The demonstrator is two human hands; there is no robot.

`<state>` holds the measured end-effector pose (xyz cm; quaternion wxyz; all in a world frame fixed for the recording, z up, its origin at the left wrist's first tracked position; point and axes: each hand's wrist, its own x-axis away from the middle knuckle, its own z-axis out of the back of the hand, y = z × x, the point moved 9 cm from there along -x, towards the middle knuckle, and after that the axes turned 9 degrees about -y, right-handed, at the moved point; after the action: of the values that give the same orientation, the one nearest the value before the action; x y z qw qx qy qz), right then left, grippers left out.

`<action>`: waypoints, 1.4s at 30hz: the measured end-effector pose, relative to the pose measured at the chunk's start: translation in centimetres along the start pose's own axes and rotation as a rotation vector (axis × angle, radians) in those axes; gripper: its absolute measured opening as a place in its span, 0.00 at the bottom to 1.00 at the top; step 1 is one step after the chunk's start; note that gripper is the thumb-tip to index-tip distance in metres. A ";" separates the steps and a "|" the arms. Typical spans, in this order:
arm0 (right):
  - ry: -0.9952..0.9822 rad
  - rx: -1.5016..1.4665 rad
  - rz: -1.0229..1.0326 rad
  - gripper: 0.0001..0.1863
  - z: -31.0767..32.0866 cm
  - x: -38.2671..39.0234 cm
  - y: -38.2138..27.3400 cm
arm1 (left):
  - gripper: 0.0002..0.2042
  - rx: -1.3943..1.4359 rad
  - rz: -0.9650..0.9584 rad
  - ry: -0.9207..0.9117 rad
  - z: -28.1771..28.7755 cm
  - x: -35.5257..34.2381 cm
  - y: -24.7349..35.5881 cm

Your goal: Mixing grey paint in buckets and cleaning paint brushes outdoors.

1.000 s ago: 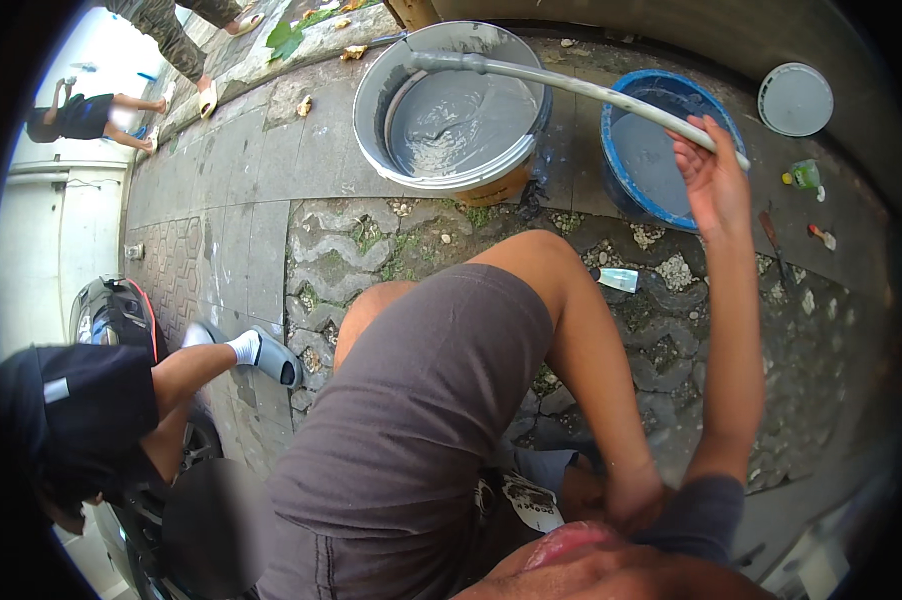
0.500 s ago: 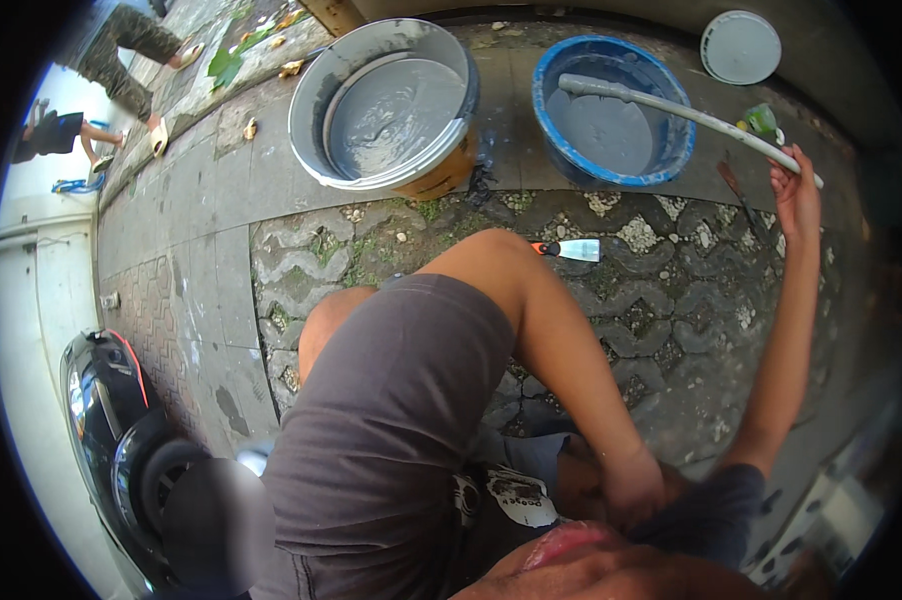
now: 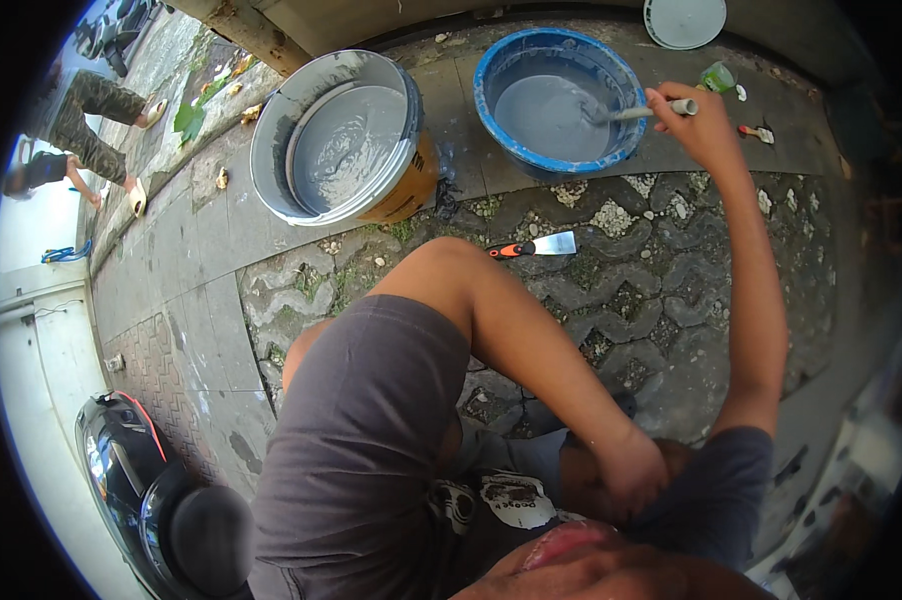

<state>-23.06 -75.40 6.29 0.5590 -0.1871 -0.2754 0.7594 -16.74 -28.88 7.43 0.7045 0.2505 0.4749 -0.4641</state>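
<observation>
My right hand is closed around a pale grey pipe, near its open end. The other end dips into wet grey mix inside a round blue tub and is partly blurred. Left of the tub stands a larger white-and-yellow bucket holding similar grey mix. My left hand hangs low in front of my body, its fingers hidden. On the pavers between me and the tub lies a putty knife with an orange and black handle.
A round white lid leans at the back wall. Beside it lie a green plastic cup and a small red-and-whitish object. A black motorbike stands at lower left. Two people, one in camouflage trousers, are at upper left.
My right hand has moved inward over the tub's right rim. The pipe, earlier slanting across the tub, now points away from me with its far end in the mix. The view has shifted.
</observation>
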 end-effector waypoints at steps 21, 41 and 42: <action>-0.010 -0.077 0.044 0.16 -4.0 -3.6 -2.9 | 0.05 -0.112 0.071 0.047 2.3 1.4 0.0; 0.092 -0.097 0.149 0.17 -3.6 -4.5 -4.1 | 0.04 -0.097 0.086 0.060 3.5 1.5 0.1; 0.029 -0.085 0.104 0.17 -3.9 -4.6 -3.9 | 0.04 -0.102 0.090 0.028 3.4 1.5 0.2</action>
<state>-16.46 -78.12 5.59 0.5144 -0.2357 -0.2894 0.7721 -14.94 -32.09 7.49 0.7298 0.2417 0.4959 -0.4038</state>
